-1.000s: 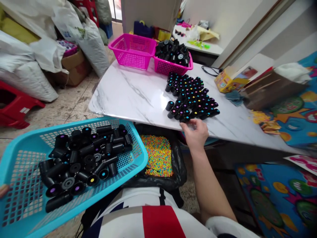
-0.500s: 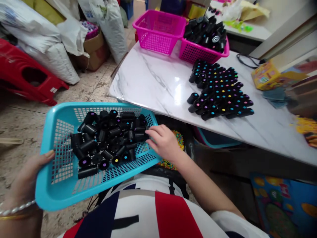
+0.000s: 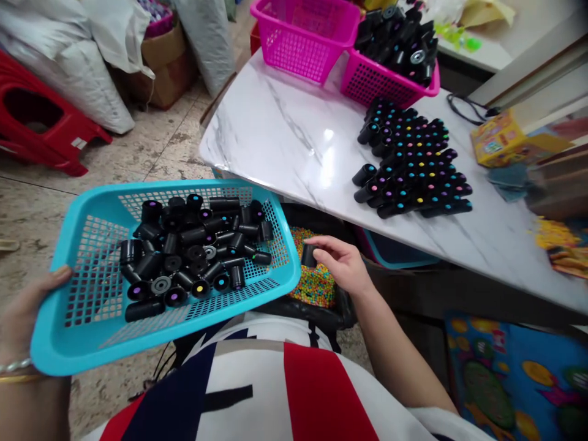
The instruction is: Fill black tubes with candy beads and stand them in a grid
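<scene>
My left hand [image 3: 34, 312] is closed on the left rim of a blue plastic basket [image 3: 50, 294], its thumb over the edge. Several short black cylinders [image 3: 147, 264] lie jumbled in the basket, many with a coloured dot on one end. Just past the basket's right end, my right hand [image 3: 342, 263] pinches one black cylinder [image 3: 309, 255] between thumb and fingers. Beneath that cylinder is a dark container full of small multicoloured beads [image 3: 316, 286]. The basket is tilted slightly and held above my lap.
On the marble-patterned table [image 3: 285, 141], several black cylinders [image 3: 413, 159] stand in a close group. Behind them are a filled pink basket [image 3: 390, 86] and another pink basket [image 3: 307, 43]. A yellow box [image 3: 498, 141] sits at right; a red stool [image 3: 41, 122] stands at left.
My right hand has moved right from the blue basket's edge to over the beads, now showing a black cylinder in its fingers. The basket and left hand have shifted left in view.
</scene>
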### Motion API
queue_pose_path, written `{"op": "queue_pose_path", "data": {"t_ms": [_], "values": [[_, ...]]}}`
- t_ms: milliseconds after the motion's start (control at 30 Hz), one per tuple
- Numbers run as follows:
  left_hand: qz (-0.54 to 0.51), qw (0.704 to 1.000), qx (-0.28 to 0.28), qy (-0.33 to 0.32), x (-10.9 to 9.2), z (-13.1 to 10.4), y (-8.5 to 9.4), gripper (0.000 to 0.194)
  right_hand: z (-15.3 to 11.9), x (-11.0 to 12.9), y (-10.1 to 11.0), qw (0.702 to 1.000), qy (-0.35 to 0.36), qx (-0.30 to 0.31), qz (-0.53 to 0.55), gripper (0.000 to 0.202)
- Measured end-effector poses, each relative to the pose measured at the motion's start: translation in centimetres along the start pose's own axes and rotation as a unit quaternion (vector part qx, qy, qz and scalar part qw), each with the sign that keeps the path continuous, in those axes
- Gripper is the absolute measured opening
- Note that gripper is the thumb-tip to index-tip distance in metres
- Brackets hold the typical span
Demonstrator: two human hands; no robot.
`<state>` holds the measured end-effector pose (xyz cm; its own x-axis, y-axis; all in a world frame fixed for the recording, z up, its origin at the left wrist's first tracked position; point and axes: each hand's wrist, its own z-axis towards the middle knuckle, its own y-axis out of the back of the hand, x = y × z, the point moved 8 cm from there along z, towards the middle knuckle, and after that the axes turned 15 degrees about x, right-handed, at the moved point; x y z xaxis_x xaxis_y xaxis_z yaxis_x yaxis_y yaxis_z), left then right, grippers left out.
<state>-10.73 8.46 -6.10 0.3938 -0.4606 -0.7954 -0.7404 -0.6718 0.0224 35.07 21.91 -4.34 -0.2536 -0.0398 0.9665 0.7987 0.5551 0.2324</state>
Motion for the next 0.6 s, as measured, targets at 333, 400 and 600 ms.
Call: {"op": "queue_pose_path", "data": {"t_ms": [333, 400, 600], "values": [[0.053, 0.996, 0.072, -0.016, -0.5, 1.1, -0.2, 0.03, -3.4, -6.5, -0.9, 0.851, -0.078, 0.096, -0.511, 0.043], [0.057, 0.996, 0.061, -0.013, -0.5, 1.1, -0.1, 0.028, -2.5, -5.9, -1.3, 0.844, -0.045, 0.114, -0.521, 0.046], [0.048, 0.997, 0.054, 0.005, -0.3, 0.6, -0.1, 0.037, 0.8, -8.0, -0.1, 0.859, -0.184, 0.081, -0.47, 0.039]]}}
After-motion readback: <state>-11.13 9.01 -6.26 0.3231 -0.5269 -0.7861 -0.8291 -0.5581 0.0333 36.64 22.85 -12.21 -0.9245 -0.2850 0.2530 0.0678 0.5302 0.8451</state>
